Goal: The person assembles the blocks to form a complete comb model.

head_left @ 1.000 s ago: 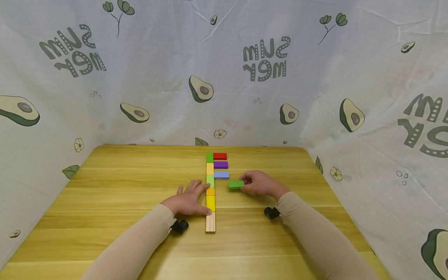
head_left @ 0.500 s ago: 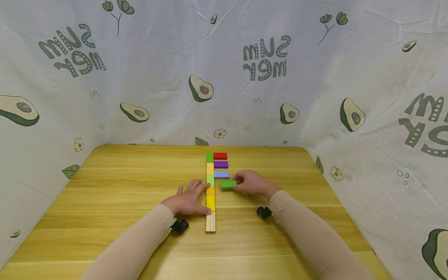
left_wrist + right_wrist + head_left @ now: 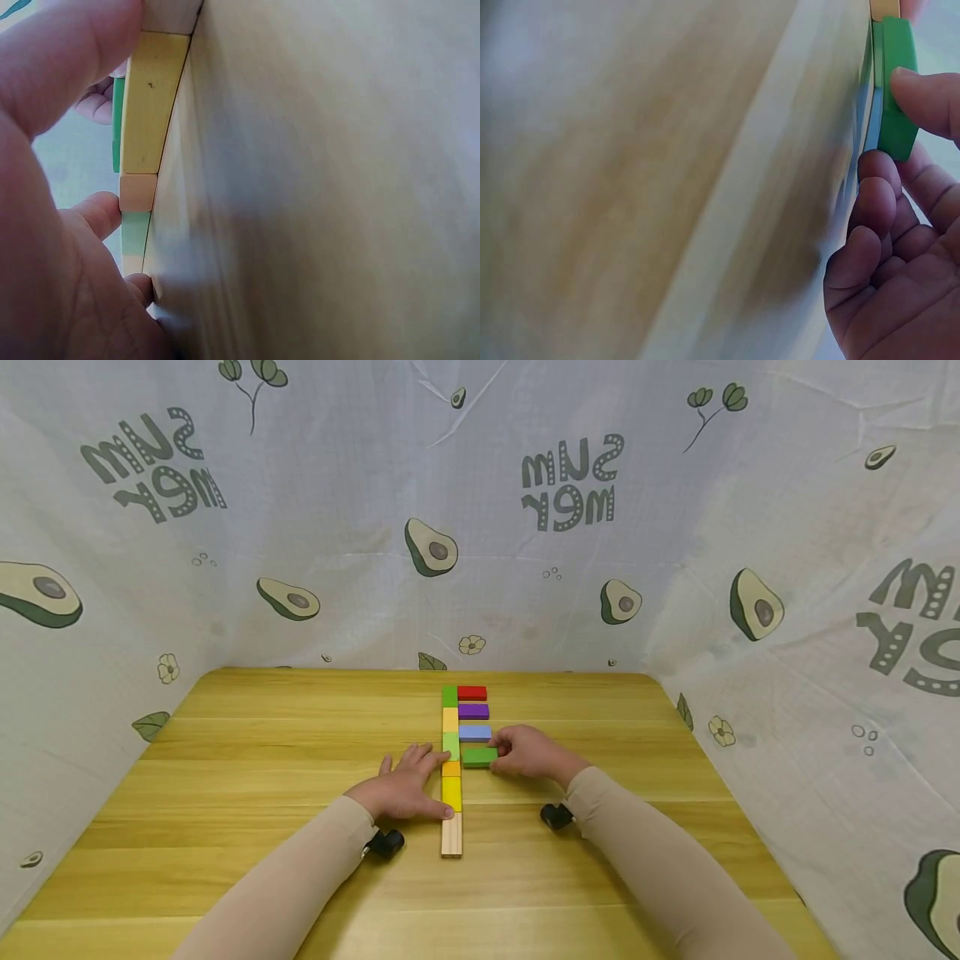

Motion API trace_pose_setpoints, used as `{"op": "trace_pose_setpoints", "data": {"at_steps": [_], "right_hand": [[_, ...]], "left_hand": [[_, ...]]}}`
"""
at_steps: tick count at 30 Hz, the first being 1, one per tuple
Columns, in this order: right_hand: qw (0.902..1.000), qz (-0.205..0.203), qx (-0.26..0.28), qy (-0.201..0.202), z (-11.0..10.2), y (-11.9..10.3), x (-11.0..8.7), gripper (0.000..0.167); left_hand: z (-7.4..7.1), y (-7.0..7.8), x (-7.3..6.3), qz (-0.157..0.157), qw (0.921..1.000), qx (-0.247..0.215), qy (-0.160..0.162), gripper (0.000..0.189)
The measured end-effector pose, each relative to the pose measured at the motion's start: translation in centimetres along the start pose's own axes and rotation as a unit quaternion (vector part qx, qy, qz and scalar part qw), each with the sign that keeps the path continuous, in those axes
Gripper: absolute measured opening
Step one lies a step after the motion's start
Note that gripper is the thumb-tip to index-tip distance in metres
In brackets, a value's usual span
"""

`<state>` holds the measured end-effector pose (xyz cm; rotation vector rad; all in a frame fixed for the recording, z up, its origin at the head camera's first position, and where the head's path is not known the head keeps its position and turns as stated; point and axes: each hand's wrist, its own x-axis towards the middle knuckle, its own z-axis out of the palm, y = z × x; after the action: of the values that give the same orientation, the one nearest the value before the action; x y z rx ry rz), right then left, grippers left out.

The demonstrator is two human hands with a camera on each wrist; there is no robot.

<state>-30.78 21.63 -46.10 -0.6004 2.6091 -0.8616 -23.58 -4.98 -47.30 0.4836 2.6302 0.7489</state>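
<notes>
My right hand [image 3: 531,752] pinches the end of a green block [image 3: 479,757] between thumb and fingers. The block's far end is right at the column of blocks, just nearer than a light blue block [image 3: 476,733]. My left hand [image 3: 401,787] is spread along the column's left side, thumb by a yellow block [image 3: 452,793] and a fingertip at a light green block [image 3: 451,746]. Between these two sits a small orange block [image 3: 139,193]. In the right wrist view the green block [image 3: 898,90] shows with the thumb pressed on its face.
A plain wood block [image 3: 452,835] forms the column's near end; a pale orange block [image 3: 450,719] and a green one lie toward its far end. Red [image 3: 472,693] and purple [image 3: 473,712] blocks stick out to the right. A printed cloth [image 3: 345,527] hangs behind the wooden table [image 3: 247,760].
My right hand has moved left, bringing the green block up to the column below the light blue block. The left hand has stayed in place.
</notes>
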Motion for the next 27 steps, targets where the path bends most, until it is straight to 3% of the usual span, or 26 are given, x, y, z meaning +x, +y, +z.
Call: {"op": "trace_pose_setpoints", "data": {"at_steps": [12, 27], "right_hand": [[0.9996, 0.013, -0.024, 0.001, 0.43, -0.26, 0.52, 0.029], [0.9995, 0.023, 0.020, -0.001, 0.39, -0.01, 0.35, 0.034]], "left_hand": [[-0.10, -0.14, -0.10, 0.007, 1.0000, -0.003, -0.005, 0.101], [0.15, -0.32, 0.33, 0.001, 1.0000, 0.001, -0.003, 0.101]]}}
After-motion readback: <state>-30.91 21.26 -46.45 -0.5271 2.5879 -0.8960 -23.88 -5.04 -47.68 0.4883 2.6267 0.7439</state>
